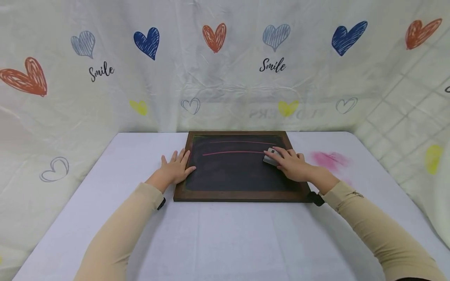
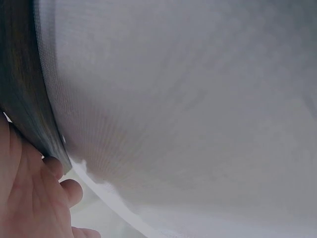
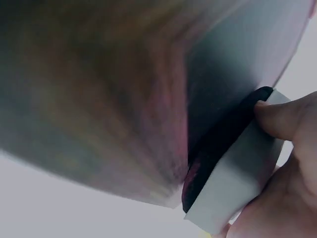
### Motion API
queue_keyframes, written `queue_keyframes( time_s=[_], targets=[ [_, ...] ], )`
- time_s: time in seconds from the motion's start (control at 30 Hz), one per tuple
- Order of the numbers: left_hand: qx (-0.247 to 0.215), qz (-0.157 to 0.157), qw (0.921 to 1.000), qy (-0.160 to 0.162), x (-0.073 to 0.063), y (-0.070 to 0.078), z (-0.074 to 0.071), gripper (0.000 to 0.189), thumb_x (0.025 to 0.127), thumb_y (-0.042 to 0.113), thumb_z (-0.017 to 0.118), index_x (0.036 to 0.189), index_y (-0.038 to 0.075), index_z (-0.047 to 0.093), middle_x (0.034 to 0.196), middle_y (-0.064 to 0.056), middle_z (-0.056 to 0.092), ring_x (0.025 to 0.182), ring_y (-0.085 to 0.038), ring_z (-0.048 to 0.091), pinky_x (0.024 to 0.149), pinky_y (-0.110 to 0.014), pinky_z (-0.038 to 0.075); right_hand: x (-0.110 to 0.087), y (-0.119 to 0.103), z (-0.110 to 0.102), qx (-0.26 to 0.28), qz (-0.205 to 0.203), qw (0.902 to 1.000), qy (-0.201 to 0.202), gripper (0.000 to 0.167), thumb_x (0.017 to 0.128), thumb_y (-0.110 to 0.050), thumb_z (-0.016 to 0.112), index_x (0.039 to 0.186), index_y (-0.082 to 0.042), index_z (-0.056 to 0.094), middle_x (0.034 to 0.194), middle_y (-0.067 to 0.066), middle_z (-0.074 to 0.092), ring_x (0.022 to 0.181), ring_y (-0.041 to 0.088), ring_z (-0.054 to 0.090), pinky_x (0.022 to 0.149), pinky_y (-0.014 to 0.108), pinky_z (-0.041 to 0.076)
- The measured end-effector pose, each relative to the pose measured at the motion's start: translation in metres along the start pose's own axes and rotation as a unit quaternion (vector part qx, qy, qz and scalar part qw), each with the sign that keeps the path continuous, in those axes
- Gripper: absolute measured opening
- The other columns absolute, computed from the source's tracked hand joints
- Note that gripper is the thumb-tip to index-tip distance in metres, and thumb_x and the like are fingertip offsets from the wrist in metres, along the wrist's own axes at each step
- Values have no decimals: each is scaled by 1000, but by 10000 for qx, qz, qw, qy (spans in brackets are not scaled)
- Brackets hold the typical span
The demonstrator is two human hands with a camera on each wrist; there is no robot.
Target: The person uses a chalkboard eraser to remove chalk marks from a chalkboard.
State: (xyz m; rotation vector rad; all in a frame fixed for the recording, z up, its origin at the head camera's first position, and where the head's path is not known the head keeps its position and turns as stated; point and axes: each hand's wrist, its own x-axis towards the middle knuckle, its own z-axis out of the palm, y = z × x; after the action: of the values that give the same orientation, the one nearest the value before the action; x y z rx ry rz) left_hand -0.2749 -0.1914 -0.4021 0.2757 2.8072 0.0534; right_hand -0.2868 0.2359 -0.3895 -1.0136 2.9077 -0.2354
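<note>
A blackboard (image 1: 232, 175) in a brown wooden frame lies on the table, with two pink chalk lines (image 1: 233, 152) across its upper half. My right hand (image 1: 293, 166) grips a chalkboard eraser (image 1: 271, 157) at the board's right side, by the end of the lower line. In the right wrist view the eraser (image 3: 233, 173) shows a grey-white back and a dark felt pad with pink dust, the pad against the board. My left hand (image 1: 175, 168) rests on the frame's left edge, fingers spread and thumb over the board. The left wrist view shows this hand (image 2: 37, 198) beside the wooden frame (image 2: 25, 84).
The board lies on a white-covered table (image 1: 225, 238). A pink chalk smudge (image 1: 329, 159) marks the cloth right of the board. Behind hangs a white curtain (image 1: 239, 70) printed with hearts and the word Smile.
</note>
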Motion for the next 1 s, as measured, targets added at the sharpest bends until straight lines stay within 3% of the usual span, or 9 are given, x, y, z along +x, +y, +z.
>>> queue_keyframes(
  time_s=[0.17,0.37,0.67,0.87,1.0],
  targets=[
    [0,27,10000,36,0,0,0,78,111,52,29,165,4,-1,170,-19,-4,155,-41,-1,116,-72,-1,2,-3,-2,-33,43,10000,-29,65,105,-8,56,161,-22,26,159,25,26,121,50,41,77,55,37],
    [-27,5,10000,17,-1,1,-2,77,111,51,29,165,3,0,170,-20,-3,155,-41,-1,116,-71,-1,13,-24,-10,-48,180,9992,-357,63,106,-9,56,161,-18,28,160,24,26,122,47,42,78,52,38],
    [17,-17,10000,18,1,1,1,78,110,53,28,165,5,-1,171,-18,-3,156,-40,-2,116,-71,0,35,-68,-9,-148,-448,9946,-927,64,108,-14,54,165,-21,24,165,21,21,138,46,35,100,67,35],
    [29,-45,10000,22,3,0,4,78,110,53,29,165,6,-2,171,-17,-5,156,-39,-2,116,-71,-1,33,-59,-8,-267,-472,9940,-948,65,108,-15,53,165,-22,22,165,19,21,135,43,38,98,63,37],
    [-11,-42,10000,44,4,-1,5,78,110,53,29,165,6,-2,171,-17,-5,156,-40,-2,116,-71,-2,27,-42,-9,-271,-390,9961,-749,62,108,-12,54,163,-21,27,162,20,25,129,43,42,88,55,40]
  ],
)
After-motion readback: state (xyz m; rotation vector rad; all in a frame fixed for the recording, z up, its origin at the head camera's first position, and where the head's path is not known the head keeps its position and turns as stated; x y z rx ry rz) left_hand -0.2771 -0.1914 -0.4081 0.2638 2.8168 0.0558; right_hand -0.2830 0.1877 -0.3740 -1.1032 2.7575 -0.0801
